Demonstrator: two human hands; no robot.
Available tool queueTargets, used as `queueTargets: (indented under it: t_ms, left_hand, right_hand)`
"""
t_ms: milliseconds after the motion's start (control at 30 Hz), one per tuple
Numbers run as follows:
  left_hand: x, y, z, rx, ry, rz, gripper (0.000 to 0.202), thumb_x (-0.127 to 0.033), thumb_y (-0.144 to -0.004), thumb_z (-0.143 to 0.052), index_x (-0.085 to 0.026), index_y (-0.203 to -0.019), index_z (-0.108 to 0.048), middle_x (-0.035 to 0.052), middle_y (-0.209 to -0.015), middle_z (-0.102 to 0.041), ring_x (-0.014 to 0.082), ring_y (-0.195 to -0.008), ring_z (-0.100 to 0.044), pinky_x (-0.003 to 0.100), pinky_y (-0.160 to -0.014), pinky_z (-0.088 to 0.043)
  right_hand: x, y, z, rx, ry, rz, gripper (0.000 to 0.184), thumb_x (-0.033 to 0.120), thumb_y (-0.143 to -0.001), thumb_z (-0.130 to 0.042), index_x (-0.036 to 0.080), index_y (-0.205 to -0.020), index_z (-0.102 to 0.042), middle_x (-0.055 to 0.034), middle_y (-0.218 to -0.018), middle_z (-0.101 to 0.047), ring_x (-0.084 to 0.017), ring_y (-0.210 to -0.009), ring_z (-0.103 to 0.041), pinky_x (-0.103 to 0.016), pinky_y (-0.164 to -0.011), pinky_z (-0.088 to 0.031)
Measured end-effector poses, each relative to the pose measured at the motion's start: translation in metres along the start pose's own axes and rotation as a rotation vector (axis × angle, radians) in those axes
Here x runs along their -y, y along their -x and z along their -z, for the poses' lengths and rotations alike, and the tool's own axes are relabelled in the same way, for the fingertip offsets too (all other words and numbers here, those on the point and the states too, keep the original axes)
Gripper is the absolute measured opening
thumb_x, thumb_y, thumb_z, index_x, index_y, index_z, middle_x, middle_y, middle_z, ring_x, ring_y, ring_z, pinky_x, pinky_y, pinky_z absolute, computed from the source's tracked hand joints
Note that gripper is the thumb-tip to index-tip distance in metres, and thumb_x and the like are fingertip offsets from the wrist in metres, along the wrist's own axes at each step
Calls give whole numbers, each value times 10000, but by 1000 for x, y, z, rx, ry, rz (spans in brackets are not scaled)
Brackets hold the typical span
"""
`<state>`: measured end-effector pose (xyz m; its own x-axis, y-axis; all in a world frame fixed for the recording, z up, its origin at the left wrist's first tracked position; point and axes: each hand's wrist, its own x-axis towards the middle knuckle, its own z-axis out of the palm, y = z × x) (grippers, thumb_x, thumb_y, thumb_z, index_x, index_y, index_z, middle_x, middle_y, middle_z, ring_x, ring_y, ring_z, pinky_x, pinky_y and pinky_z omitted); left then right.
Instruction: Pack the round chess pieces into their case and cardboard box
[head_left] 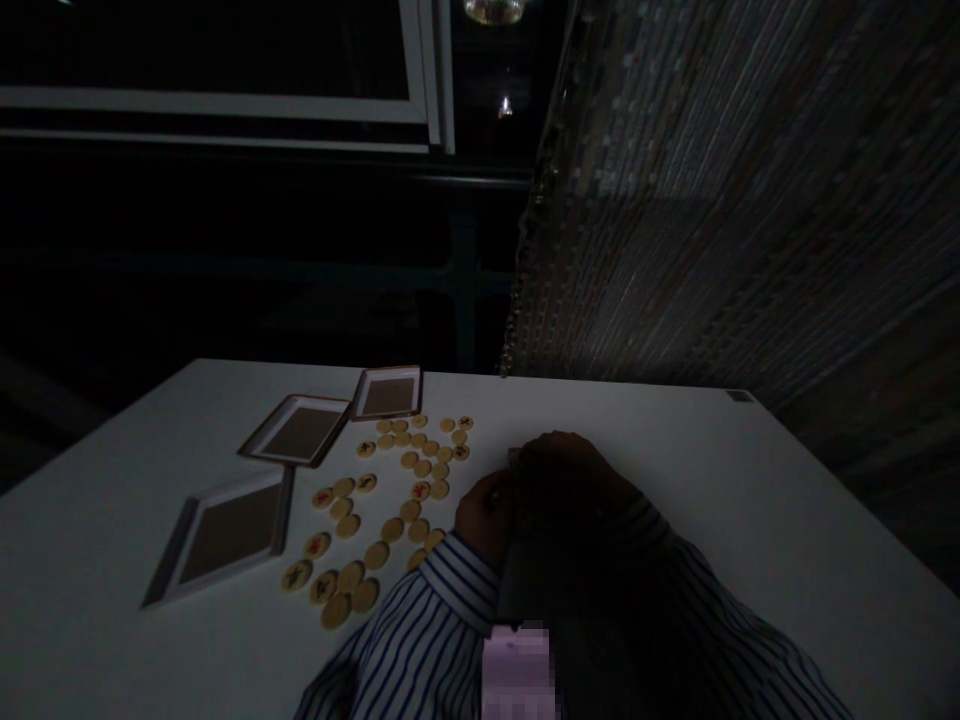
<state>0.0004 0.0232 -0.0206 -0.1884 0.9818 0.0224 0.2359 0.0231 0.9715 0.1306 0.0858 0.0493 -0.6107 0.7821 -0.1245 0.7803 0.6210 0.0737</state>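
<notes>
My left hand (487,515) and my right hand (577,470) are close together above the white table, in deep shadow. The fingers of both are curled inward. A small dark thing with a paler edge seems to lie between them; I cannot make out its kind. Left of my hands, many round wooden Chinese chess pieces (392,530) are scattered in loose groups. Several show red or black characters, such as a red-marked piece (316,545) and a black-marked piece (323,587); others show plain faces. My left forearm, in a striped sleeve, partly covers the nearest pieces.
On the left of the table (750,520) lie three shallow rectangular trays: a near one (236,528), a middle one (304,432) and a far one (388,396). A bead-string curtain (675,200) hangs behind the right side. A window frame (225,100) is at the back left.
</notes>
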Motion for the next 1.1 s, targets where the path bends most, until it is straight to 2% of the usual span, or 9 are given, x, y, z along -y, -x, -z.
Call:
queueTargets:
  t_ms: [500,900,1100]
  left_hand:
    - [-4,0,3,27,-31,-11,261,-196,-723,-484,-148,-935,-627,74,-918,-668,174,-862,-610,302,-780,-488]
    - [-4,1,2,21,11,-17,239,-195,-727,-485,-154,-910,-633,74,-910,-670,169,-848,-613,299,-776,-490]
    - [-3,1,2,4,34,-21,230,-201,-723,-489,-160,-895,-637,66,-895,-673,167,-829,-617,303,-773,-490]
  right_hand:
    - [1,0,1,-19,23,13,319,413,-813,-379,206,-872,-614,-99,-833,-632,-225,-767,-581,-318,-631,-388]
    - [3,1,3,-22,7,14,279,392,-800,-417,207,-856,-618,-85,-815,-640,-212,-753,-585,-294,-629,-392]
    - [-7,-3,-3,-8,-11,-25,300,401,-792,-435,206,-946,-603,-91,-900,-635,-213,-799,-582,-295,-650,-396]
